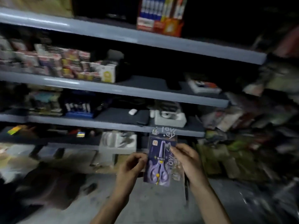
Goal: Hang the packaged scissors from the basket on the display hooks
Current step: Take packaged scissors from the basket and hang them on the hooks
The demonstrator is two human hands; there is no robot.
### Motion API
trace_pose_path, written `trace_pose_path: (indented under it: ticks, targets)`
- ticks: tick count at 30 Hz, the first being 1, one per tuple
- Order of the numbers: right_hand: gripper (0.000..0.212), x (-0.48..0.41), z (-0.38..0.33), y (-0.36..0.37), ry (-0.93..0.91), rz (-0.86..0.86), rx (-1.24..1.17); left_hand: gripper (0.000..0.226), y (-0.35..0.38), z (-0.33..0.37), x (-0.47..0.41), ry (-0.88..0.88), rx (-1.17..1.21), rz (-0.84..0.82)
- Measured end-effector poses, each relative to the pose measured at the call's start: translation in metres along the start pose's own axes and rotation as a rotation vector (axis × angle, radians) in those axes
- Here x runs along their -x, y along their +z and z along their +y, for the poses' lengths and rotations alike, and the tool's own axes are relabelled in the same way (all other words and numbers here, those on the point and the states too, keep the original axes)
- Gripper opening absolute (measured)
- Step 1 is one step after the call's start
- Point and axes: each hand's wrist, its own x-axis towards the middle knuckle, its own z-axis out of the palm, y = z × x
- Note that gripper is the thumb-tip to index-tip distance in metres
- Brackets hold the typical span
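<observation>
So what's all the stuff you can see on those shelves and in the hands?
Packaged scissors: one, purple with yellow details, held upright between both hands, low centre.
Shelves: at least four, grey-blue, stacked across the left and middle.
Boxed goods: one cluster, red, blue and orange, top shelf.
Small boxes: many, mostly red and white, blurred, second shelf left.
White trays: two, pale, lower shelves near centre.
Hanging packets: many, mixed colours, too blurred to name, right side.
Floor: grey, bottom.
Left hand: grips the pack's left edge.
Right hand: grips its right edge.
</observation>
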Motion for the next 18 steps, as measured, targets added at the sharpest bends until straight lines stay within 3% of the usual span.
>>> trace_pose_path:
  ticks: [5, 8, 11, 18]
  targets:
    - [0.023, -0.008, -0.009, -0.100, -0.051, 0.199, -0.069, 0.017, 0.101, -0.007, -0.033, -0.040, -0.051, -0.210]
    - [0.010, -0.020, -0.011, -0.162, -0.098, 0.293, -0.073, 0.018, 0.166, -0.011, -0.051, -0.031, -0.088, -0.312]
    - [0.016, -0.036, -0.012, -0.226, -0.146, 0.401, -0.054, 0.012, 0.233, -0.016, -0.069, 0.010, -0.135, -0.387]
    - [0.002, -0.074, -0.029, -0.344, -0.151, 0.515, -0.120, 0.010, 0.374, -0.015, -0.102, 0.088, -0.193, -0.528]
